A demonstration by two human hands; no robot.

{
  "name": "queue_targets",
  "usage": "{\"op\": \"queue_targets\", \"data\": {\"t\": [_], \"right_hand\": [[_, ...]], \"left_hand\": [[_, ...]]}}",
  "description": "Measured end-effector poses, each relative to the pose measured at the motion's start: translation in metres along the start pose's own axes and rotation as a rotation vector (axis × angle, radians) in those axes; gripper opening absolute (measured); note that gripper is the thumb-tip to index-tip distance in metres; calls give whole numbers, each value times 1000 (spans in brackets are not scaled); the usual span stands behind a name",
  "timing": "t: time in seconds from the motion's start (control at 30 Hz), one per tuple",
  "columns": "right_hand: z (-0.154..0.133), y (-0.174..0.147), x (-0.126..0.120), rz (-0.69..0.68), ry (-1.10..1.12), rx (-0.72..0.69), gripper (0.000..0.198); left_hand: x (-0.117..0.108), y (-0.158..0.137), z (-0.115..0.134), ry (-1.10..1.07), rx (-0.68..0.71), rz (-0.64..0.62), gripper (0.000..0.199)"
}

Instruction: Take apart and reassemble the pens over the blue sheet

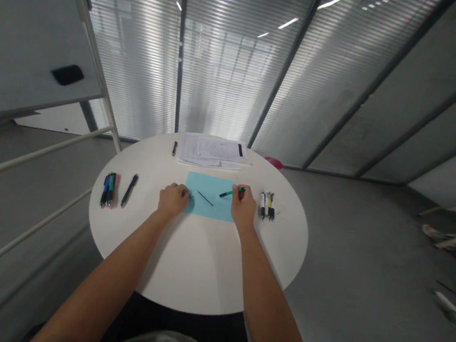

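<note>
A light blue sheet of paper (pixel 209 182) lies on the round white table (pixel 197 268). Across it, at a slant, rests a thin dark pen refill (pixel 206 198). My right hand (pixel 243 208) is closed around a green and black pen (pixel 226 194) at the sheet's right side, its narrow end pointing left over the paper. At the sheet's left edge my left hand (pixel 173 199) has its fingers pinched together. Something small and dark shows at those fingertips, too small to name.
Blue, green and red pens (pixel 110 189) lie grouped at the left, beside a single dark pen (pixel 129 190). Several white and yellow pens (pixel 267 206) lie to the right. Printed papers (pixel 211 150) and a small black pen (pixel 174 148) are at the back. A whiteboard stand (pixel 93 70) stands left.
</note>
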State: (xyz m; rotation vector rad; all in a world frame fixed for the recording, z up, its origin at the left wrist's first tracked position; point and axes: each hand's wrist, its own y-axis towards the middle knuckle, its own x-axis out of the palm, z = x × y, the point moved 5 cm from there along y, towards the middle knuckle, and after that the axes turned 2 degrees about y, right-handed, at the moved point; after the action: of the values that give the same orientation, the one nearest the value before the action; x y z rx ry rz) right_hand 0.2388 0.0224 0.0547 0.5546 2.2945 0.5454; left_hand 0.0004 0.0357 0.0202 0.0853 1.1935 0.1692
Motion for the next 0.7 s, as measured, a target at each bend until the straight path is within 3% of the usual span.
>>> {"op": "queue_targets", "data": {"t": [0.23, 0.47, 0.6, 0.7], "right_hand": [[-1, 1, -4, 20, -16, 69, 39], [6, 3, -10, 170, 232, 98, 38], [6, 3, -4, 88, 274, 39, 35], [2, 2, 4, -38, 167, -34, 28]], "left_hand": [[-2, -1, 1, -5, 2, 5, 31], [1, 0, -1, -1, 9, 1, 31], [2, 1, -1, 1, 24, 8, 32], [2, 2, -1, 0, 20, 7, 32]]}}
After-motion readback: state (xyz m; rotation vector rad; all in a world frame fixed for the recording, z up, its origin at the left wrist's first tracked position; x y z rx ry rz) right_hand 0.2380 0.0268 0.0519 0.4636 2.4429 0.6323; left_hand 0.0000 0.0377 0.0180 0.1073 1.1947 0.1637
